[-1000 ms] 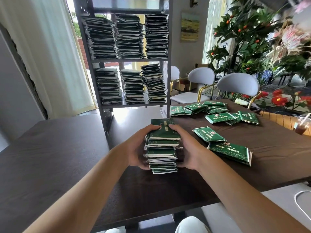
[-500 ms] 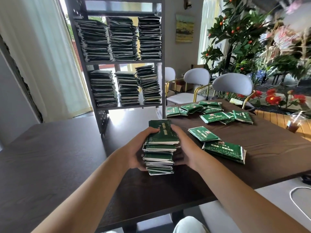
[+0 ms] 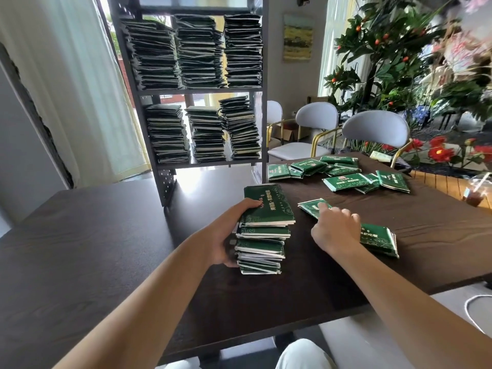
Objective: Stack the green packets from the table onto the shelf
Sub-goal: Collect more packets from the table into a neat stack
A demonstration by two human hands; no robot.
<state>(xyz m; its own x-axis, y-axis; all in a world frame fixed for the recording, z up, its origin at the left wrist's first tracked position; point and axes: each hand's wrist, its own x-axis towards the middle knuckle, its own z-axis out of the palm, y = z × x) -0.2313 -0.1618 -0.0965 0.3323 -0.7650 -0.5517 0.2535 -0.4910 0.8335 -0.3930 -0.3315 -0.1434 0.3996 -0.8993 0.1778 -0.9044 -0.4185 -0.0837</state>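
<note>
- My left hand [image 3: 226, 235] has its grip wrapped round the left side of the tall pile of green foil packets [image 3: 262, 230], thumb lying on the top packet and fingers curled in against the lower ones.
- That pile stands on the dark brown wooden tabletop [image 3: 80, 249], its upper packets jutting out to the right past the lower ones, so its right edge is ragged.
- My right hand [image 3: 335, 230] is off the pile, fingers loosely bent and clamped on nothing; the fingertips touch a single flat green packet [image 3: 310, 207] lying just right of the pile.
- A second loose green packet [image 3: 379, 239] lies under and beyond my right wrist, near the tabletop's right edge.
- A scatter of more green packets [image 3: 338, 174] lies on the far right part of the tabletop, well apart from the pile.
- The grey metal shelf unit [image 3: 202, 90] stands on the tabletop's far side, straight behind the pile; six dark stacks fill its two visible tiers, the upper ones reaching close to the board above, the lower ones leaving a gap overhead.
- Between the pile and the shelf's foot runs a bare strip of wood, and the whole left half is open.
- Two pale grey chairs [image 3: 375, 129] stand past the far right edge.
</note>
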